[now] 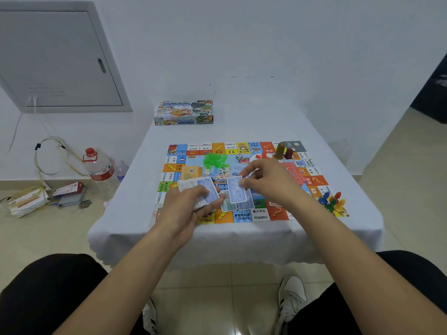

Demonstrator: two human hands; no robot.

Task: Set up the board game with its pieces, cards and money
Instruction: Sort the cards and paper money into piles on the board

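Gripping money stack [197, 191] in left hand [183, 209], pinching one blue note [235, 189] in right hand [268, 182]; risks dragging several notes off together.

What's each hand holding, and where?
Left hand grips the money stack by its near end. Right hand pinches one blue note at its right edge.

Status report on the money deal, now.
Left hand grips the banknote stack. Right hand pinches one blue banknote over the game board. Dealt notes lie beneath. Nothing blocking.
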